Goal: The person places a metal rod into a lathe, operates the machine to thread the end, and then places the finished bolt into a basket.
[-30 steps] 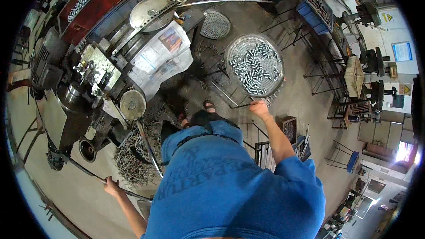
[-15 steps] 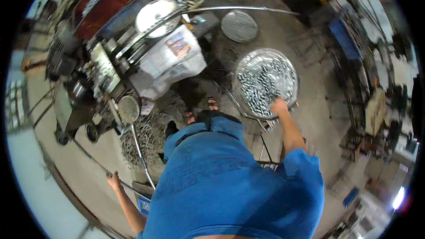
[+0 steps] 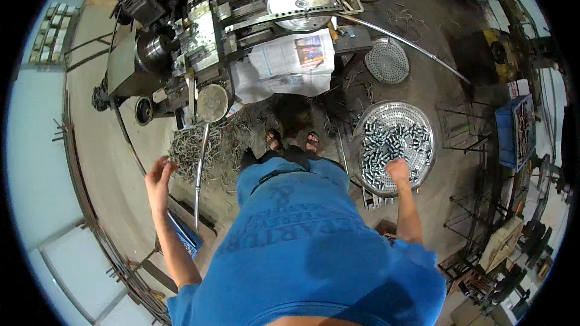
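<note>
My right hand [image 3: 397, 171] is closed over the near part of a round perforated metal tray [image 3: 423, 122] on the right. What its fingers hold, if anything, is hidden. Many short shiny metal cylinders [image 3: 386, 145] lie loose in the tray, mostly toward its left and middle. At the left, my left hand [image 3: 159, 176] is raised with fingers bent and somewhat apart; nothing shows in it. Behind that hand runs a long dark rod [image 3: 128, 140], and I see no grip on it. Left of my feet, a round-topped post [image 3: 212, 104] stands beside the lathe-like machine [image 3: 202, 36].
Newspaper [image 3: 290, 63] covers part of the machine, beside a round metal disc [image 3: 302, 6]. A long metal bar [image 3: 405, 42] juts out to the right above another perforated plate [image 3: 386, 60]. Metal shavings [image 3: 193, 151] heap on the floor. A blue bin [image 3: 516, 133] stands far right.
My view has turned left and steadied, so the machine sits more central. My left hand has come off the dark rod and risen. My right hand stays over the tray.
</note>
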Demonstrator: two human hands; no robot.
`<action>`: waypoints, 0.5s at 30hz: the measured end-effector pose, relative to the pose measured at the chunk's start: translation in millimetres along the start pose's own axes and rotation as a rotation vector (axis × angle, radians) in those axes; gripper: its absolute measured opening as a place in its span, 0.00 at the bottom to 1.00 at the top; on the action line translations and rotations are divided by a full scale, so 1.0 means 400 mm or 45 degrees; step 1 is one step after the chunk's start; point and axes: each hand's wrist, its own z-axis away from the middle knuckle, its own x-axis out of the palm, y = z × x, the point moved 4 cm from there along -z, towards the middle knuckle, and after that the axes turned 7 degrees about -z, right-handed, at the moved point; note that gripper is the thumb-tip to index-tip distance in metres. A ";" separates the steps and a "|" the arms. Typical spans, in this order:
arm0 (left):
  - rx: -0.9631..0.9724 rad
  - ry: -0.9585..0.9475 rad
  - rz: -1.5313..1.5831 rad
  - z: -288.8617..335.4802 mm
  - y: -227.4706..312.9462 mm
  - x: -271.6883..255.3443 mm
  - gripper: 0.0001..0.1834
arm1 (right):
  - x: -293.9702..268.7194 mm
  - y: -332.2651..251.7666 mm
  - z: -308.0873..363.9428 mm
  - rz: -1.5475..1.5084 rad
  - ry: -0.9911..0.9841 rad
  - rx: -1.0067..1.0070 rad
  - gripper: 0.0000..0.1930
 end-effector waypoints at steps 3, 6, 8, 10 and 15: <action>-0.003 -0.024 0.230 -0.020 0.104 0.088 0.15 | -0.109 -0.208 -0.116 -0.675 0.368 -0.353 0.05; 0.043 -0.360 0.404 -0.042 0.188 0.217 0.17 | -0.292 -0.593 -0.221 -1.262 0.063 -0.316 0.15; 0.047 -0.578 0.526 -0.032 0.246 0.291 0.18 | -0.371 -0.829 -0.251 -1.346 0.010 -0.781 0.19; -0.029 -0.788 0.785 -0.032 0.236 0.353 0.21 | -0.424 -1.010 -0.254 -1.331 -0.053 -1.078 0.20; -0.060 -1.036 1.440 -0.057 0.230 0.329 0.21 | -0.456 -1.191 -0.266 -1.232 0.017 -1.154 0.20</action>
